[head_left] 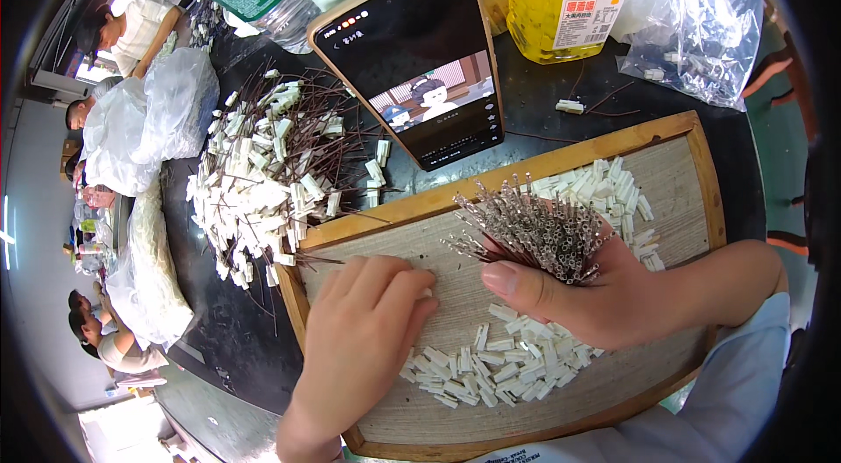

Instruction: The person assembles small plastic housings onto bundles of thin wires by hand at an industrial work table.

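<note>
Right hand (604, 292) fisted around a bundle of terminal wires (534, 231), metal tips fanned up and left. Left hand (363, 332) lies palm-down on the wooden tray (683, 134), fingers together, tips at a small white part I can't make out clearly. Loose white connector housings (495, 367) lie on the tray between and below both hands, more behind the right hand. Risk: loosened grip lets wires slide out and scatter; a left-hand sweep could push housings over the tray rim. Phone (416, 60) leans just behind, could get bumped.
</note>
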### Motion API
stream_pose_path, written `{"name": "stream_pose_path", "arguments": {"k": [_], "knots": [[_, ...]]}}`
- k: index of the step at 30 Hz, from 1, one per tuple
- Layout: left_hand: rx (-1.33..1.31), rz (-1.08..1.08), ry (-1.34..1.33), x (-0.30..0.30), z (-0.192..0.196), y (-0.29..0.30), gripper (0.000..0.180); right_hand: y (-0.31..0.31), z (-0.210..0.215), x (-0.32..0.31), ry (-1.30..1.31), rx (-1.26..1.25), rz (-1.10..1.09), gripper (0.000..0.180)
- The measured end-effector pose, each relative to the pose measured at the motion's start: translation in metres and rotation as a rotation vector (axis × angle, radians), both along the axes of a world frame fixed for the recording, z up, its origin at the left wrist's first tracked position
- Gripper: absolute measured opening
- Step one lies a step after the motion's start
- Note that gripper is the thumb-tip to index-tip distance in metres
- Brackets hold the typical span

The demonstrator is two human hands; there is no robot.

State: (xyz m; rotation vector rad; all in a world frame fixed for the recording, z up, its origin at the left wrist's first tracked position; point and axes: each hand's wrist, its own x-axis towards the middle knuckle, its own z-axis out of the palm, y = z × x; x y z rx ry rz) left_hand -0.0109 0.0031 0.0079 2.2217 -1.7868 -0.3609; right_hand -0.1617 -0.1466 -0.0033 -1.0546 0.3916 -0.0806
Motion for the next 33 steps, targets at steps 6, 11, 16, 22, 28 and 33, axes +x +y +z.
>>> {"name": "stream_pose_path", "arguments": {"k": [6,11,16,22,28,33], "knots": [[-0.174,0.138,0.344,0.003,-0.008,0.005,0.028,-0.001,-0.011,-0.001,0.009,-0.022,0.062,0.015],[-0.449,0.269,0.965,0.002,-0.006,0.006,0.034,-0.001,-0.008,-0.003,-0.006,-0.035,0.066,0.014],[-0.387,0.136,0.894,0.009,-0.008,0.007,0.035,0.001,-0.006,-0.004,-0.031,0.057,0.079,0.014],[-0.379,0.079,0.778,0.007,-0.006,0.005,0.030,-0.002,-0.007,-0.005,-0.063,-0.043,0.139,0.016],[-0.331,-0.044,0.689,-0.003,0.001,-0.002,0.026,0.004,-0.017,-0.005,-0.225,-0.145,0.110,0.017],[-0.348,-0.068,0.595,-0.001,0.012,0.001,0.025,0.007,-0.022,-0.006,-0.303,-0.314,0.046,0.014]]}}
